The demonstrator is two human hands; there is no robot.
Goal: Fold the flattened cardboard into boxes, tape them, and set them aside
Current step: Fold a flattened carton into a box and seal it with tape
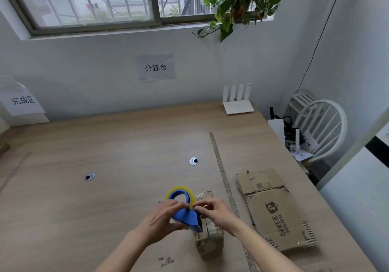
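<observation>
1. Blue tape dispenser (185, 215) gripped by left hand (162, 219), above small cardboard box (208, 238) on worktop (105, 187).
2. Right hand (214, 210) pinching tape end.
3. Flattened cardboard (273, 208) lying just right.

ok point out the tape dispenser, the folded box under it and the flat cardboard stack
tape dispenser (185, 215), head view, on its blue body between the two hands
folded box (210, 244), head view, on its near taped side
flat cardboard stack (280, 215), head view, on the printed top sheet
</observation>
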